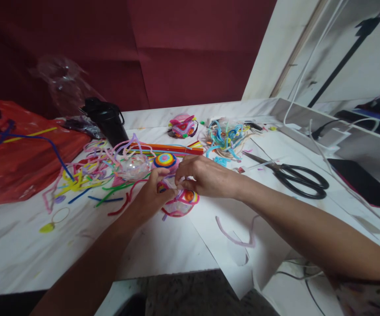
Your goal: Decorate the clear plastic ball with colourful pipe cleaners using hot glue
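Note:
Both hands are at a round, partly see-through craft piece (177, 210) edged with pink pipe cleaner, with orange discs like eyes on it. My left hand (152, 193) grips its left side between thumb and fingers. From the right, my right hand (198, 177) has its fingertips pinched at the top of the piece, where bits of lilac pipe cleaner show. Fingers hide part of the middle. Just behind lies a coiled disc (164, 160) of rainbow pipe cleaner. A transparent ball (134, 166) sits to the left of it.
Loose pipe cleaners (81, 175) spread on the left beside a red plastic bag (22, 153) and a black bottle (106, 120). Behind are a finished pink piece (183, 126) and a blue tangle (227, 136). Black-handled scissors (295, 177) and white paper (242, 237) lie right.

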`<state>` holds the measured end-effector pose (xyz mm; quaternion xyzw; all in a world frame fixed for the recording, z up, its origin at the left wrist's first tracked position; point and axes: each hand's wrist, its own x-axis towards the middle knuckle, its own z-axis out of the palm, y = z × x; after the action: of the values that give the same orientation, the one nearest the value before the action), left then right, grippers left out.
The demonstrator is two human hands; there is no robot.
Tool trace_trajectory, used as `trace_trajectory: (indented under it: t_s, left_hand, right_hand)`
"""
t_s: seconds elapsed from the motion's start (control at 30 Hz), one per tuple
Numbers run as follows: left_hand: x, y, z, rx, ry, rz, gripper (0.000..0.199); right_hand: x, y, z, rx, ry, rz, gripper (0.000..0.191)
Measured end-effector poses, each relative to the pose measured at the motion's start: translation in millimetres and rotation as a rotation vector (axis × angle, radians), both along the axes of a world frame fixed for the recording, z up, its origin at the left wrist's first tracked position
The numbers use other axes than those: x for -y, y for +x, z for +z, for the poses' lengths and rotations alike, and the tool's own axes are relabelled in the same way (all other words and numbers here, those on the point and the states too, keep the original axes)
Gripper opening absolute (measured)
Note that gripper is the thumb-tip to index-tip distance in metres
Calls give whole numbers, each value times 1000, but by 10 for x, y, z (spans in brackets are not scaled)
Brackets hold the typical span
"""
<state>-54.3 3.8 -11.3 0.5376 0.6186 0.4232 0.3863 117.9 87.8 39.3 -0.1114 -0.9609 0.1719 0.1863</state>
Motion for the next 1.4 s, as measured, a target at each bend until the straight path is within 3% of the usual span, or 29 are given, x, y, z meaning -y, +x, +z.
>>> trace_trajectory:
  t_s: [0.5, 0.83, 1.03, 1.4]
  left_hand:
    - [7, 28, 12, -66, 6, 62, 50]
    - [14, 17, -9, -20, 28, 36, 53]
    - [12, 4, -29, -44, 35, 52, 54]
    - [9, -10, -43, -89, 49, 58, 54]
  right_hand:
    - [-105, 157, 35, -61, -306, -196, 7]
    - [-183, 175, -112, -42, -486, -168, 8]
    - [-232, 234, -162, -50, -723, -142, 14]
    - [-223, 199, -250, -181, -1087, -340, 7]
